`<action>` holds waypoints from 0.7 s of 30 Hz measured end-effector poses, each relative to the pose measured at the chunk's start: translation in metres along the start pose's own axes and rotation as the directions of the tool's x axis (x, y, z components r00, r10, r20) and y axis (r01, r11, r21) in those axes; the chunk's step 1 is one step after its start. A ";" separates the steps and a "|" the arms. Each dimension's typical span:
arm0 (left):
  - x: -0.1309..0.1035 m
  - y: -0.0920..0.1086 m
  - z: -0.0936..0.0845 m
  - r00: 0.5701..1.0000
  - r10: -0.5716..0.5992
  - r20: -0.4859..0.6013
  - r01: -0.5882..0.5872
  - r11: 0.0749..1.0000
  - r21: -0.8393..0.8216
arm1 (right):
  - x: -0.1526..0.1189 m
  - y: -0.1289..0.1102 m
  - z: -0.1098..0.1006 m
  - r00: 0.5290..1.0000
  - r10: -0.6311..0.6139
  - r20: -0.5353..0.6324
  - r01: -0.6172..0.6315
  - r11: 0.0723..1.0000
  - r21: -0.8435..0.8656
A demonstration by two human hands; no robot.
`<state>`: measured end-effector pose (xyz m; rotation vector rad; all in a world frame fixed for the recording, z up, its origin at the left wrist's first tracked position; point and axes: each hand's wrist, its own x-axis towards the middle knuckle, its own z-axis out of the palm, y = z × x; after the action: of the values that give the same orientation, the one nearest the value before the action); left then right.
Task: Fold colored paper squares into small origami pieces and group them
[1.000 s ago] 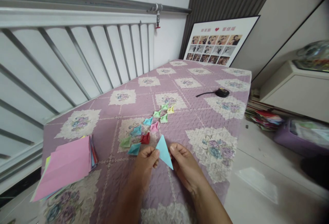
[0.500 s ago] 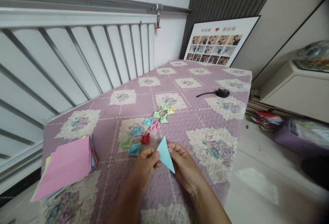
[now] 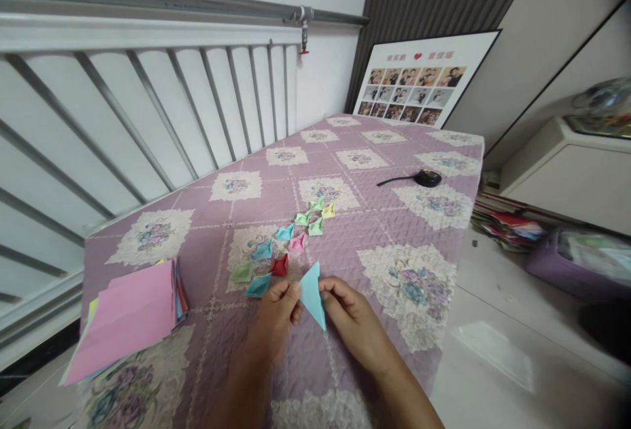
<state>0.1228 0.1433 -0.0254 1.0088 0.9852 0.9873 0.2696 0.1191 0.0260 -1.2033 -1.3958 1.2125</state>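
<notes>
A light blue sheet of paper folded into a triangle (image 3: 311, 296) is held up over the table between both hands. My left hand (image 3: 282, 305) pinches its left corner between thumb and fingers. On the other side, my right hand (image 3: 346, 307) grips the right edge, its fingertips partly behind the paper. Just beyond the hands lie several small folded paper boats, among them a red one (image 3: 279, 265), a teal one (image 3: 257, 286), a pink one (image 3: 297, 243) and a yellow one (image 3: 328, 209). They form two rough rows running away from me.
A stack of coloured paper (image 3: 125, 317), pink on top, lies at the table's left. A black tape measure (image 3: 427, 178) with a strap rests far right on the floral tablecloth (image 3: 340, 245). A radiator (image 3: 162, 113) borders the left side; a photo board (image 3: 424, 81) leans behind.
The folded blue paper has turned slightly and shifted a little left. My right hand has moved slightly left, its fingers now closer to the paper's right edge.
</notes>
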 end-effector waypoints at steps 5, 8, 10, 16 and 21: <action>-0.002 0.004 0.001 1.000 -0.003 -0.011 0.003 0.998 -0.059 | -0.002 -0.001 -0.002 0.988 -0.103 0.113 0.114 0.989 -0.096; -0.003 0.006 0.002 1.000 -0.012 -0.018 0.010 0.995 -0.096 | -0.003 -0.001 -0.003 0.982 -0.124 0.145 0.140 0.984 -0.107; -0.004 0.008 0.003 0.999 -0.016 -0.029 0.013 0.995 -0.095 | -0.003 0.000 -0.002 0.979 -0.149 0.136 0.167 0.977 -0.130; -0.003 0.007 0.003 0.999 -0.014 -0.050 0.016 0.999 0.037 | -0.003 0.004 -0.001 0.966 -0.201 0.163 0.239 0.933 -0.267; -0.003 0.000 0.000 1.000 -0.001 -0.023 0.005 0.989 0.145 | -0.003 0.010 -0.002 0.962 -0.235 0.137 0.271 0.881 -0.389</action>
<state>0.1224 0.1406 -0.0243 1.1176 1.0897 0.9369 0.2727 0.1171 0.0159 -1.2027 -1.8707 0.8198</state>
